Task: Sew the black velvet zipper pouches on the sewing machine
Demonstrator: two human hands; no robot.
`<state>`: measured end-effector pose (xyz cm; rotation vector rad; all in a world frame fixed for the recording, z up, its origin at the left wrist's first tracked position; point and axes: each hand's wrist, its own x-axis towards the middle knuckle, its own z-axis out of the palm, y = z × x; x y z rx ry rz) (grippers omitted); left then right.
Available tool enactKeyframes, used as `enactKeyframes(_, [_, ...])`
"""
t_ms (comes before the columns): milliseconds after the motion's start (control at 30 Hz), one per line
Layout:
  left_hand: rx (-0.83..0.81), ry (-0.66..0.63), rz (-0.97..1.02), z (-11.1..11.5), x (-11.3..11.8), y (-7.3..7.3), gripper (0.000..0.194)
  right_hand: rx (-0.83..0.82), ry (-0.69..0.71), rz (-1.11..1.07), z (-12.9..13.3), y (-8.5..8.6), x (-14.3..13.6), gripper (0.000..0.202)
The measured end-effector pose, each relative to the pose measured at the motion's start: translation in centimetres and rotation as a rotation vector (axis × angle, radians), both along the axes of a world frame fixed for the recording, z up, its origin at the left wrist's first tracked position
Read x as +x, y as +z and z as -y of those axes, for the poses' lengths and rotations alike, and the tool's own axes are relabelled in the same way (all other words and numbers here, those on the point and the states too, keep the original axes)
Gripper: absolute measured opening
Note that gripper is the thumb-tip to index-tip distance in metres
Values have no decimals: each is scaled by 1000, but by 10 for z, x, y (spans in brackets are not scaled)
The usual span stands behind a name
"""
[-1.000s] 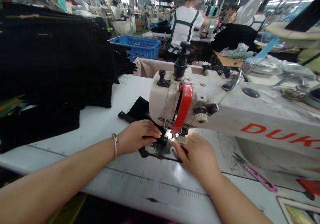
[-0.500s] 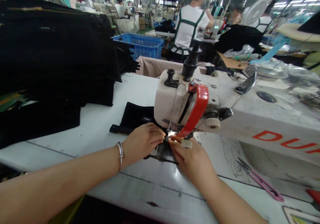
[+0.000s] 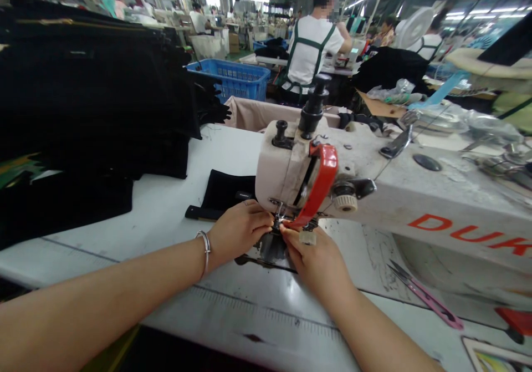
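Note:
A black fabric piece (image 3: 226, 189) with a small label lies flat on the machine bed, running beneath the head of a white sewing machine (image 3: 276, 164). My left hand (image 3: 241, 228), a silver bangle at its wrist, pinches the near edge of this fabric just left of the needle. Under the red guard (image 3: 322, 181), my right hand (image 3: 318, 255) is closed, its thumb and forefinger pressed together at the fabric edge by the presser foot. The two sets of fingertips almost meet there. Machine parts partly cover the right fingers and the stitching spot.
Pink-handled thread snips (image 3: 428, 297) lie on the table right of my right forearm. A tall stack of black fabric pieces (image 3: 95, 95) stands at the left. Beyond the machine are a beige cloth-lined bin (image 3: 249, 116), a blue plastic basket (image 3: 245, 86) and a person in a white shirt.
The view has shifted slightly, so the machine sits a little further left. Both hands stay at the needle, and the black fabric has barely moved.

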<state>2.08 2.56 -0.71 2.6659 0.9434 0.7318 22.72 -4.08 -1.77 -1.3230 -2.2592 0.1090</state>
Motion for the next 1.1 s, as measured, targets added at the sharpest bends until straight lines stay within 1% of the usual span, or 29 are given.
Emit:
enactKeyframes(267, [16, 14, 4, -1, 0, -1, 11, -1, -22, 42, -1, -2, 0, 25])
enactKeyframes(467, [6, 19, 0, -2, 0, 0, 10, 34, 8, 16, -1, 1, -1, 27])
enactKeyframes(533, [-1, 8, -3, -1, -1, 0, 10, 36, 11, 10, 1, 1, -2, 25])
enactKeyframes(667, [3, -59, 26, 1, -3, -2, 9, 3, -7, 23, 4, 1, -3, 21])
enactKeyframes(767, [-16, -46, 9, -2, -4, -5, 8, -9, -18, -10, 3, -2, -3, 23])
enactKeyframes(867, [-36, -42, -44, -7, -3, -2, 12, 1, -22, -35, 2, -6, 0, 26])
enactKeyframes(900, [-35, -41, -66, -9, -4, 0, 15, 11, -21, -45, 2, -8, 1, 27])
enactKeyframes(933, [-32, -28, -93, -8, -6, 4, 23, 27, -21, -59, 3, -9, 3, 28])
enactKeyframes(967, [-31, -3, -124, -6, -10, 7, 35, 48, -18, -78, 3, -11, 5, 29])
enactKeyframes(1033, [-43, 49, -192, 8, -25, 12, 70, 96, -4, -124, 3, -15, 11, 28])
enactKeyframes(1100, [-90, 37, -253, 34, -48, 15, 101, 142, 13, -130, 2, -19, 18, 28])
